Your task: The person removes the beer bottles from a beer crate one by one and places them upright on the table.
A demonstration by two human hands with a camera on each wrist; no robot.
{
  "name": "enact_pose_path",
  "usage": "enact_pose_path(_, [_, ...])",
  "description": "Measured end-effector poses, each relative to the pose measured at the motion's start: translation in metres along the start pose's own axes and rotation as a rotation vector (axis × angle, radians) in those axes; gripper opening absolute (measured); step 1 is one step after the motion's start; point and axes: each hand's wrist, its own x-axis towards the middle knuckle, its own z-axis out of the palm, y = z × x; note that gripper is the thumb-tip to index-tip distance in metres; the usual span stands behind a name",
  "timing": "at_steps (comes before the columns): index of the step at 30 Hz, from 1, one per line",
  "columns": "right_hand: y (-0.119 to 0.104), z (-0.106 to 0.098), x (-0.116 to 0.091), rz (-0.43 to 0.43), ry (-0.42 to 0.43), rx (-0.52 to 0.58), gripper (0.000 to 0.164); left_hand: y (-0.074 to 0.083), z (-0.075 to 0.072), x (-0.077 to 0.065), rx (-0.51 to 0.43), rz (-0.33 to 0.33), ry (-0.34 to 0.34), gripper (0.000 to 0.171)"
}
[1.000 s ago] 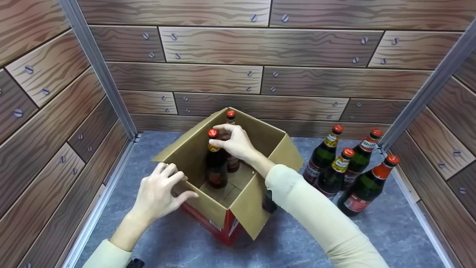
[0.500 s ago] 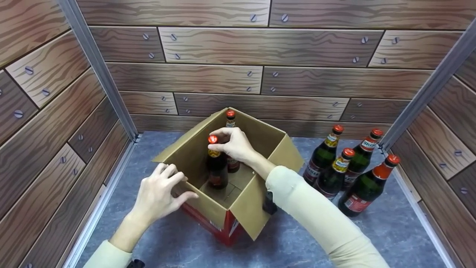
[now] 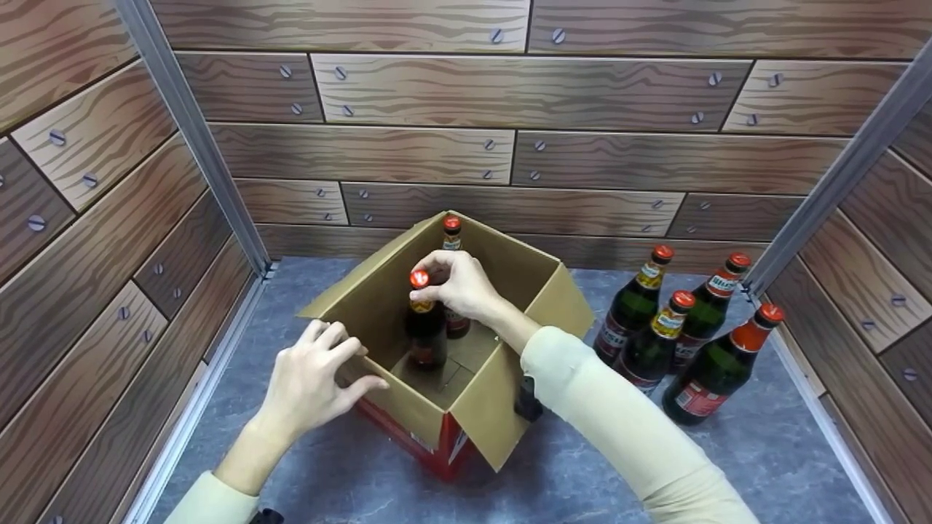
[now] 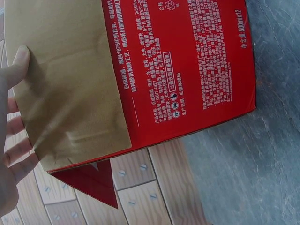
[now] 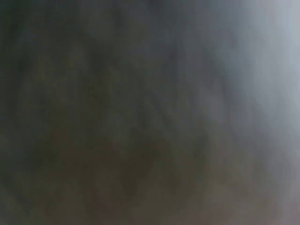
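Observation:
An open cardboard box [image 3: 411, 404], red outside and brown inside, stands in the middle in the head view. Inside it, my right hand [image 3: 462, 287] pinches the neck of a dark beer bottle [image 3: 426, 342] with a red cap. A second beer bottle [image 3: 452, 234] stands behind that hand, partly covered by it. My left hand [image 3: 309, 375] holds the box's near-left edge. In the left wrist view, its thumb lies on the folded-down flap [image 4: 75, 93] and its fingertips are at the flap's edge. The right wrist view is a dark blur.
Several green beer bottles [image 3: 652, 320] with red caps stand close together to the right of the box. A box flap [image 3: 499, 418] sticks out at the front right. Wood-patterned walls [image 3: 437, 156] and metal corner posts [image 3: 193, 131] enclose the grey floor [image 3: 349, 473].
The cap and neck of the pinched bottle have come down and slightly nearer, with my right hand following. My left hand and the box have stayed in place.

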Motion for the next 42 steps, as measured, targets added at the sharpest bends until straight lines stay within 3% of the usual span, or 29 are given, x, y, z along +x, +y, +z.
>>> enact_pose_path(12, [-0.003,-0.005,-0.007,0.032,0.125,0.020,0.024,0.001,0.000,-0.001,-0.017,-0.001,0.010,0.048])
enact_pose_path(23, [-0.008,-0.012,-0.019,0.036,0.156,-0.038,0.022,-0.001,0.001,0.001,-0.007,0.005,0.012,0.049])
enact_pose_path(33, [-0.014,-0.024,-0.042,-0.011,0.200,0.053,0.026,0.001,0.001,-0.003,-0.010,-0.002,0.025,0.049])
enact_pose_path(42, [-0.023,-0.040,-0.056,-0.057,0.231,0.053,0.021,0.000,0.000,-0.001,0.000,0.003,0.013,0.049])
